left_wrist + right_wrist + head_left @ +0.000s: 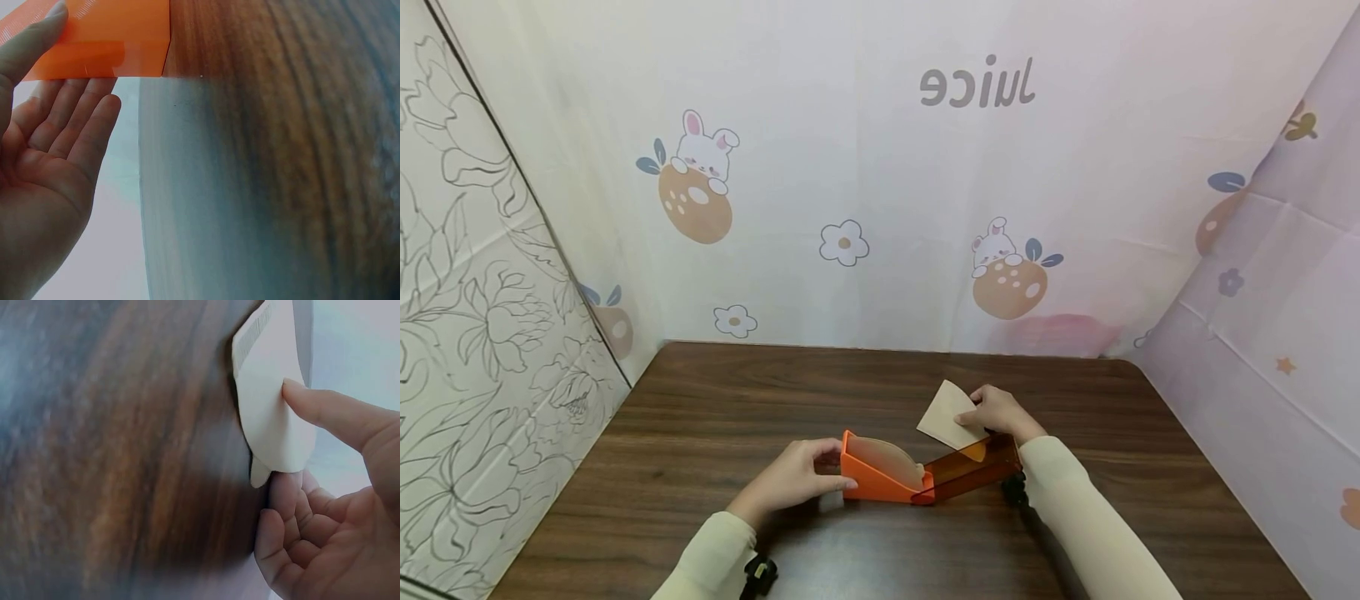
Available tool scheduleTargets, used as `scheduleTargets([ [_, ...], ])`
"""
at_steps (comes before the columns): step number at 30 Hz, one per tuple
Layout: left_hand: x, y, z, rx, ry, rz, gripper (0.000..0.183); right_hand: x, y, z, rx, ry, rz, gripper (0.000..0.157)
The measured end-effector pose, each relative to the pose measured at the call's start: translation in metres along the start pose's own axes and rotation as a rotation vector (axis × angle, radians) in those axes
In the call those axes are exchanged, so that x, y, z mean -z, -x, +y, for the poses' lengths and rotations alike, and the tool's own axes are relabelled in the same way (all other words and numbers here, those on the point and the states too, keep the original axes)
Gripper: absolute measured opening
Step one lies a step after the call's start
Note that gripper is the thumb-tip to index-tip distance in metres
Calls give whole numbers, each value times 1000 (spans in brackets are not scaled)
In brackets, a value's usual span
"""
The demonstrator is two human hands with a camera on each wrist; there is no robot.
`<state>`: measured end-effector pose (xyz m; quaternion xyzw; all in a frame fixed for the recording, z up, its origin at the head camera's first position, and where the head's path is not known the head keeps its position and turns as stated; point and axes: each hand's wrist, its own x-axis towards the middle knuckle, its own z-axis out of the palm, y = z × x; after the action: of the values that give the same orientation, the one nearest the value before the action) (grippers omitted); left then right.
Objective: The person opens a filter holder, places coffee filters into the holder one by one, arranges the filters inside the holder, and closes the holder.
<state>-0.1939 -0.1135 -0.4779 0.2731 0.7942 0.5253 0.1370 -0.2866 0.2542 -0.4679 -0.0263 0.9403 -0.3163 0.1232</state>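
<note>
An orange box (874,487) sits on the table in the head view, its smoky see-through lid (973,471) swung out to the right. Inside lean tan rounded papers (887,457) that look like coffee filters. My left hand (793,477) grips the box's left end, thumb on the near side; in the left wrist view the fingers reach behind the orange wall (119,37). Beyond the lid, my right hand (1000,412) pinches a tan paper coffee filter (950,414). The right wrist view shows the thumb on the filter's face (265,400) and its crimped edge.
The dark wood-grain table (737,392) extends around both hands. A printed curtain (865,167) hangs along its back edge, with more fabric at the left and right sides. A small black device (762,573) is strapped at the left wrist.
</note>
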Motion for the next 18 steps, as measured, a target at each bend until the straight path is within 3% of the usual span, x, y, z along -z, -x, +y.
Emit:
scheduleTargets([
  [9, 0, 0, 0, -12, 5, 4, 27, 2, -4, 11, 32, -66, -14, 37],
  [18, 0, 0, 0, -10, -6, 4, 27, 2, -3, 20, 49, -113, -14, 29],
])
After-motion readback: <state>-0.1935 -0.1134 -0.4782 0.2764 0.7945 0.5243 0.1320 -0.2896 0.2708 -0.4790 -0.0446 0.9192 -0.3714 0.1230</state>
